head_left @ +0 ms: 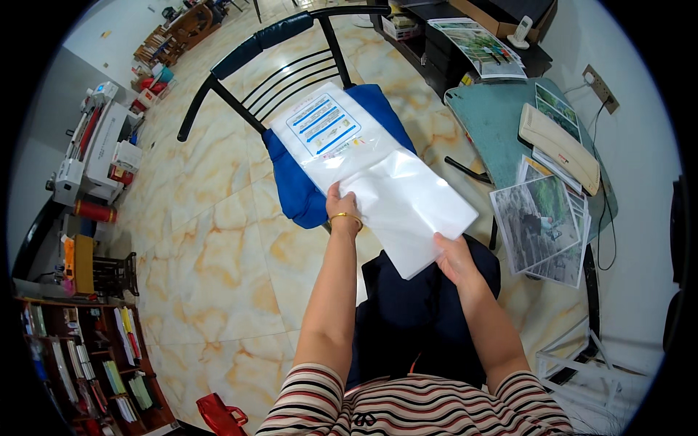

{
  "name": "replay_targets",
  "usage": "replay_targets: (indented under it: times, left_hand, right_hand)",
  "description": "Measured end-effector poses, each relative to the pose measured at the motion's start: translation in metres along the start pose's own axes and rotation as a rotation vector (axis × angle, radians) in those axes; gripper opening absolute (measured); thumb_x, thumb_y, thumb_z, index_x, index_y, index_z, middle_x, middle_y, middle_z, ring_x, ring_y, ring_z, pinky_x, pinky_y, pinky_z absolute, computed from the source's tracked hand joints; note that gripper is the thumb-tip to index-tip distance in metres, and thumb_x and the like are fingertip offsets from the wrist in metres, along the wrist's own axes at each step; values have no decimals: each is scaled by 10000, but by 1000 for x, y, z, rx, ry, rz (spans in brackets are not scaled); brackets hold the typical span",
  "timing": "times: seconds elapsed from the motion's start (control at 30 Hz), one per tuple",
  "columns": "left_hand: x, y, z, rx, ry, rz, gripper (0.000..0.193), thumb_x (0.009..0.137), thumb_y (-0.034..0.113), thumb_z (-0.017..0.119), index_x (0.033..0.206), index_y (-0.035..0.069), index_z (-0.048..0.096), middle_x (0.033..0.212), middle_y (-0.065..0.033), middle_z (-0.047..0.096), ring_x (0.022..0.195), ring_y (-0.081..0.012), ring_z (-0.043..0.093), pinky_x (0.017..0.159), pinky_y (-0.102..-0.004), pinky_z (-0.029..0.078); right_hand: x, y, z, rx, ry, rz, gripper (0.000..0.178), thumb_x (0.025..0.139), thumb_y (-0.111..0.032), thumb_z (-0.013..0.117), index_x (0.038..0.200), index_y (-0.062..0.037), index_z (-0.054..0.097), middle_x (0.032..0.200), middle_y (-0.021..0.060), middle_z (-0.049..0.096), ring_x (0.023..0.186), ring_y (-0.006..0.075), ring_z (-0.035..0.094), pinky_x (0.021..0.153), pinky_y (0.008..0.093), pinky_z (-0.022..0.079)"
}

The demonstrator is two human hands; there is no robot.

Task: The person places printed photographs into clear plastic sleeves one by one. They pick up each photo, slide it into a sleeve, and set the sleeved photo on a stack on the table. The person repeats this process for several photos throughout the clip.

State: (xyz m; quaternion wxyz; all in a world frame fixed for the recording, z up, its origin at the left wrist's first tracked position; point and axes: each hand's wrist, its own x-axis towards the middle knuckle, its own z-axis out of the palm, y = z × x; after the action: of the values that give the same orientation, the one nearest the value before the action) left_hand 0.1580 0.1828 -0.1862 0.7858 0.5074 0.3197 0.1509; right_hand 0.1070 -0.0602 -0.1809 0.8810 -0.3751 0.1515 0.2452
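Observation:
A stack of translucent white plastic sheets [414, 207] stretches from my lap toward the chair. Its far part lies in or under a clear plastic packet [325, 129] printed with blue stripes, which rests on the blue chair seat cover [376, 105]. My left hand [343, 207], a gold bangle at its wrist, grips the left edge of the sheets near the packet's mouth. At the near right corner my right hand [454, 256] pinches the sheets between thumb and fingers. Whether one sheet or several are in each grip cannot be made out.
To the right, a green table [480, 120] bears a cream-coloured flat machine [560, 149] and photo prints [542, 221] overhanging its edge. A black-framed chair [265, 47] faces me. Cords hang by the wall. A bookshelf [94, 363] and a large printer [94, 152] stand left.

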Motion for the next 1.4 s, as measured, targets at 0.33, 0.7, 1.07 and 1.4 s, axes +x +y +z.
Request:
replay_targets:
  times: [0.33,0.7,1.07,1.4]
  left_hand:
    - [-42,5,-23,-216,-41,-126,503,884,82,510,1358,108,346,1295,-128,428,1089,-220,502,895,-344,442]
    - [-79,-9,-37,-390,53,-181,399,890,105,505,1255,76,345,1157,-138,487,1037,-289,533,863,-434,487]
    - [-86,-14,-47,28,-46,136,311,892,76,529,1180,43,416,1046,-123,560,904,-201,579,784,-334,506]
    - [-49,14,-28,1227,-111,1014,511,684,3,654,1171,86,522,1093,-133,527,1054,-335,456,905,-392,373]
  right_hand:
    - [16,-1,40,14,-64,30,445,887,12,434,1313,40,308,1283,182,439,1181,302,458,978,451,396]
    - [93,33,90,76,-56,-9,421,871,26,451,1281,22,356,1256,173,457,1146,302,483,968,457,401]
    - [147,25,144,-387,122,44,358,833,-100,564,1170,-12,482,1059,125,584,925,242,611,708,391,528]
    - [169,21,142,-492,94,-5,152,844,-13,516,970,72,523,877,183,620,727,263,667,592,341,574]
